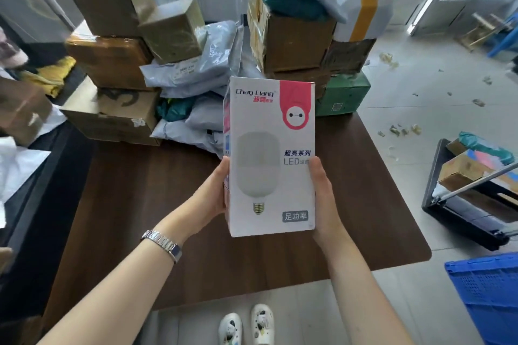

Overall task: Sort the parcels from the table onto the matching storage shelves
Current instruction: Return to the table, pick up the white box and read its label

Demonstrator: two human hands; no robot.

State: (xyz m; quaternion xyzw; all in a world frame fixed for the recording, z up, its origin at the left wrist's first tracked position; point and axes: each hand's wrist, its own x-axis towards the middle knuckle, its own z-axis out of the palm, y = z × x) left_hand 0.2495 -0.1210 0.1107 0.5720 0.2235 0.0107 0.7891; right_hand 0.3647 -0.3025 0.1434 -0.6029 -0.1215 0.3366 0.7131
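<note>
I hold a white LED bulb box (270,154) with a pink corner and a printed bulb upright above the dark brown table (134,204). My left hand (213,196) grips its left edge and my right hand (322,196) grips its right edge. Behind it, stacked brown cardboard boxes (112,61) stand at the back left. Grey and teal mailer bags (196,87) lie in the middle. Another stack of cartons (297,42) rises at the back right, with a green box (346,92) at its foot.
A blue plastic crate (487,300) sits on the floor at the lower right. A black hand cart (471,190) carrying parcels stands to the right of the table. Scraps of packing litter the tiled floor (420,109). Dark shelving with clothes runs along the left.
</note>
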